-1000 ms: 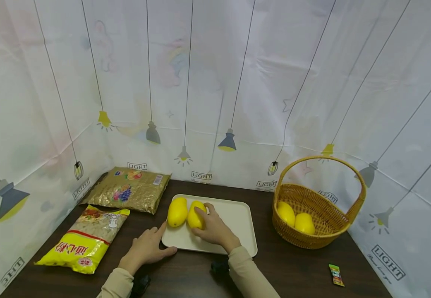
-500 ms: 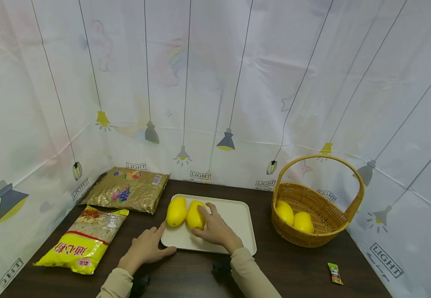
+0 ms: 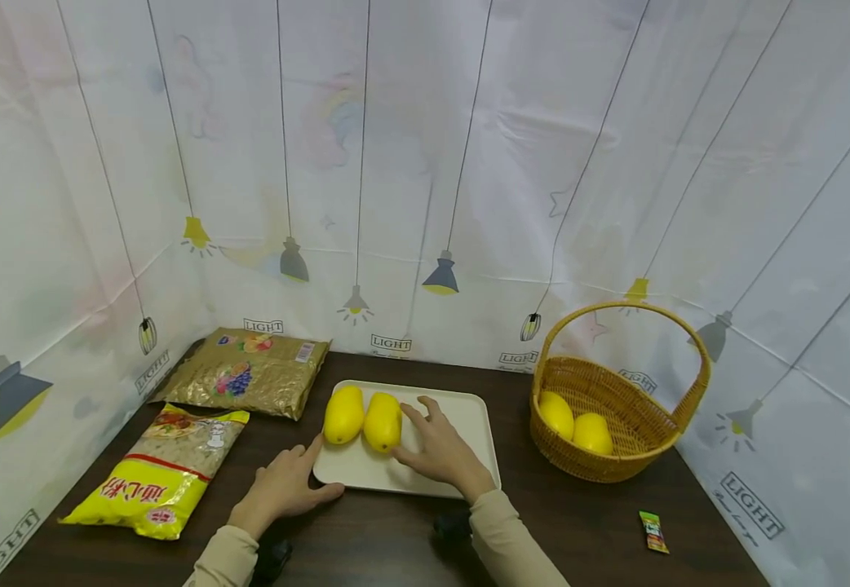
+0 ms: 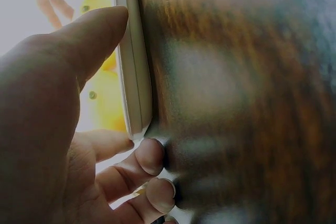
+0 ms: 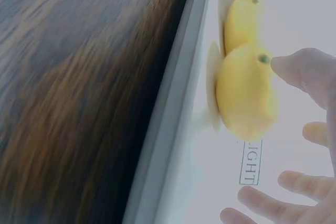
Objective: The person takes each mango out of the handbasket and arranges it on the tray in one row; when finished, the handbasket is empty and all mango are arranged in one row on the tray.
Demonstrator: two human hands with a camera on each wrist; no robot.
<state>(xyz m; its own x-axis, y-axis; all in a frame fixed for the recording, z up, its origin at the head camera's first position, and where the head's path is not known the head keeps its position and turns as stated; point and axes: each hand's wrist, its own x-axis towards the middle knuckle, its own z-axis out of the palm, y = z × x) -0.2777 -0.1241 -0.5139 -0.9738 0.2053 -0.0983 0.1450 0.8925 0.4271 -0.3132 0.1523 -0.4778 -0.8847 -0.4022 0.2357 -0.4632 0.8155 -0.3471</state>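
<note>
Two yellow mangoes lie side by side on a cream tray [image 3: 447, 444]: a left mango [image 3: 343, 415] and a right mango [image 3: 382, 422]. My right hand [image 3: 443, 447] is just right of the right mango, fingers spread and nothing gripped. In the right wrist view its thumb [image 5: 299, 69] is close to that mango's stem end; whether they touch I cannot tell. My left hand [image 3: 285, 487] rests at the tray's near left corner, index finger along the left side. Its straight thumb [image 4: 100, 35] lies against the near rim in the left wrist view.
A wicker basket [image 3: 579, 466] with a tall handle stands to the right, two more yellow mangoes [image 3: 592, 434] inside. Left of the tray lie a gold fruit-printed bag [image 3: 249, 375] and a yellow pasta packet [image 3: 157, 473]. A small green-and-red sachet [image 3: 653, 532] is at the near right.
My right hand has let go of the right mango and drawn slightly away to the right, fingers opening. My left hand stays at the tray corner. The head view has shifted a little.
</note>
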